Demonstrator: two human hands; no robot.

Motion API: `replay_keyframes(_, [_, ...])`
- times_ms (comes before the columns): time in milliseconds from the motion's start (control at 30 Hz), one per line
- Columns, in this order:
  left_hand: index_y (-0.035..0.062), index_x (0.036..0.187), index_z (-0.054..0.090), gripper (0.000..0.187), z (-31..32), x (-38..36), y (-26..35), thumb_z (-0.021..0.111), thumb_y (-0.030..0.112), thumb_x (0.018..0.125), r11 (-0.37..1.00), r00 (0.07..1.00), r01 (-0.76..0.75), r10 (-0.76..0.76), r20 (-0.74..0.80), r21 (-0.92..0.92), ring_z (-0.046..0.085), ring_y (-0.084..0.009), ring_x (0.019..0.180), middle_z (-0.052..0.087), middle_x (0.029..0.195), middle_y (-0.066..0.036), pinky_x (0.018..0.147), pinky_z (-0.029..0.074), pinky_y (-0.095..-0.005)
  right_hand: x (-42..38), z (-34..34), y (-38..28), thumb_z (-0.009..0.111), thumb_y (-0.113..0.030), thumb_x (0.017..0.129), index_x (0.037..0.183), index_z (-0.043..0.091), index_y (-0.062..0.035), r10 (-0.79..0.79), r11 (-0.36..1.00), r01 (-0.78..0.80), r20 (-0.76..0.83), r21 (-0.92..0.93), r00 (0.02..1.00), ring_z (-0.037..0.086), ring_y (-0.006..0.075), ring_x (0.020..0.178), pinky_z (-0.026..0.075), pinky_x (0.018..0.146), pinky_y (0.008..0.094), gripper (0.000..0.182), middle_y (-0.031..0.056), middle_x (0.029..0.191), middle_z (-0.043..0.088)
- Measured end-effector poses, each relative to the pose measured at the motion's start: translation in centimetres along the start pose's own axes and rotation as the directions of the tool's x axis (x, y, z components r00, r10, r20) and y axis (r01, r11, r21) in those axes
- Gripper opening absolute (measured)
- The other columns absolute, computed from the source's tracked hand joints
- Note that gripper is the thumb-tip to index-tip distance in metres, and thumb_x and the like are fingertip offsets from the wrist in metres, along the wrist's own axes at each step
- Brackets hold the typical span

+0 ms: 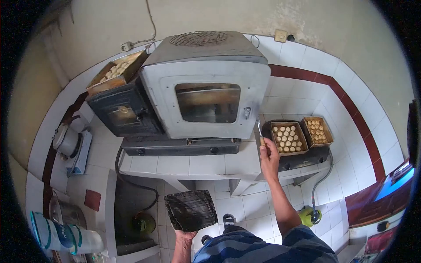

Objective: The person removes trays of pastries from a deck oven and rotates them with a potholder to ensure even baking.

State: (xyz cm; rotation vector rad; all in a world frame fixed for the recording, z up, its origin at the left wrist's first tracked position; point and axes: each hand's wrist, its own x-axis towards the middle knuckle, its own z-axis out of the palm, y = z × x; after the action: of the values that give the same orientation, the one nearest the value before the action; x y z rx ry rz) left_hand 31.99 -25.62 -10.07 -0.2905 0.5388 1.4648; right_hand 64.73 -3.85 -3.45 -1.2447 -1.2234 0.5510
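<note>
My left hand (186, 235) grips the lower edge of a blackened, wrinkled rectangular pad (190, 210), held low in front of the counter; its exact kind I cannot tell. My right hand (269, 154) is closed round a slim metal tool with a wooden handle (262, 140). The tool's metal end points up beside the lower right corner of the large silver oven (160, 98). That oven's windowed door is closed, with a latch (247, 112) on its right side. Just right of my right hand, a square pan (302, 133) holds rows of pale round dough pieces.
Another pan (330, 131) with browner rounds stands further right on a stove (307, 158). A smaller black oven (118, 111) at left carries a tray of dough (131, 61). A gas stove (180, 149) sits under the ovens. Gas cylinders (305, 215) and hoses are below.
</note>
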Motion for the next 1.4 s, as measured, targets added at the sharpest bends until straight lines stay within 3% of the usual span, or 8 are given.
replay_keyframes(200, [0.0137,0.121,0.068,0.055,-3.0,-3.6,1.1,0.057,0.057,0.089,0.998,0.998,0.056,-0.055,-0.014,0.024,0.065,-0.0321,0.109,0.068,0.121,-0.011,0.095,0.053,-0.0496,-6.5,-1.7,-3.0,0.06,-0.017,0.101,0.129,0.06,-0.0032,-0.029,0.997,0.029,0.013,-0.071,1.0,0.051,0.0069,0.078,0.044,0.069,0.0227,0.031,-0.0003,0.101,0.063])
replay_keyframes(267, [0.0145,0.125,0.066,0.059,-3.1,-4.7,1.1,0.053,0.06,0.089,0.997,0.997,0.072,-0.072,0.001,0.041,0.062,-0.0327,0.114,0.066,0.125,-0.011,0.1,0.05,-0.0508,-9.4,-2.2,-4.4,0.06,-0.012,0.098,0.124,0.062,-0.0018,0.034,0.997,-0.032,0.03,-0.069,0.999,0.059,0.0144,0.09,0.048,0.083,0.0302,0.028,0.0063,0.107,0.066])
replay_keyframes(533, [0.0144,0.136,0.059,0.071,-5.9,-7.4,1.7,0.047,0.067,0.089,0.973,0.983,0.158,-0.171,0.068,0.166,0.059,-0.0352,0.118,0.062,0.132,-0.012,0.103,0.047,-0.0513,-21.8,-0.9,-11.4,0.062,-0.01,0.098,0.126,0.062,-0.0018,0.048,0.998,-0.041,0.127,-0.054,0.991,0.052,0.006,0.078,0.044,0.068,0.022,0.029,0.0002,0.097,0.063])
replay_keyframes(700, [0.0146,0.139,0.057,0.075,-4.5,-8.1,1.9,0.044,0.069,0.089,0.955,0.974,0.173,-0.202,0.1,0.24,0.059,-0.0346,0.119,0.061,0.134,-0.011,0.105,0.046,-0.0512,-25.0,2.4,-15.8,0.061,-0.011,0.099,0.125,0.062,-0.0028,-0.061,0.995,0.087,0.427,-0.042,0.902,0.061,0.0201,0.077,0.05,0.068,0.0317,0.028,0.0133,0.099,0.064])
replay_keyframes(833, [0.0146,0.139,0.056,0.075,-2.2,-7.5,2.1,0.046,0.069,0.089,0.968,0.968,0.144,-0.181,0.172,0.208,0.058,-0.0328,0.122,0.06,0.136,-0.01,0.107,0.045,-0.0503,-23.2,4.3,-17.4,0.061,-0.012,0.098,0.127,0.061,-0.0042,-0.181,0.975,0.223,0.567,-0.005,0.804,0.066,0.0302,0.086,0.053,0.074,0.038,0.03,0.0145,0.1,0.066])
replay_keyframes(1000, [0.015,0.139,0.056,0.074,3.6,-4.6,2.2,0.045,0.068,0.09,0.972,0.955,0.151,-0.191,0.228,0.18,0.055,-0.0316,0.127,0.058,0.139,-0.01,0.11,0.042,-0.0505,-14.9,3.3,-16.4,0.062,-0.01,0.095,0.118,0.068,-0.0027,-0.498,0.789,0.591,0.388,-0.168,0.775,0.067,0.0298,0.095,0.053,0.081,0.0374,0.024,0.0144,0.105,0.069])
replay_keyframes(1233, [0.012,0.142,0.052,0.069,14.8,1.6,1.0,0.038,0.057,0.092,0.982,0.951,0.063,-0.113,0.286,0.178,0.052,-0.0336,0.131,0.053,0.145,-0.012,0.113,0.039,-0.0502,-0.4,-0.5,-19.8,0.059,-0.007,0.095,0.113,0.068,-0.0022,-0.554,0.706,0.586,0.205,-0.398,0.807,0.064,0.0325,0.093,0.051,0.081,0.0392,0.021,0.0146,0.1,0.065])
replay_keyframes(1400, [0.0105,0.139,0.056,0.061,21.9,6.3,0.0,0.038,0.05,0.095,0.993,0.924,0.07,-0.1,0.37,0.095,0.05,-0.0341,0.132,0.055,0.142,-0.013,0.114,0.038,-0.0519,7.7,0.0,-21.4,0.063,-0.004,0.089,0.114,0.068,-0.0052,-0.714,0.445,0.701,0.252,-0.557,0.653,0.062,0.0328,0.092,0.05,0.079,0.0428,0.025,0.0121,0.101,0.062])
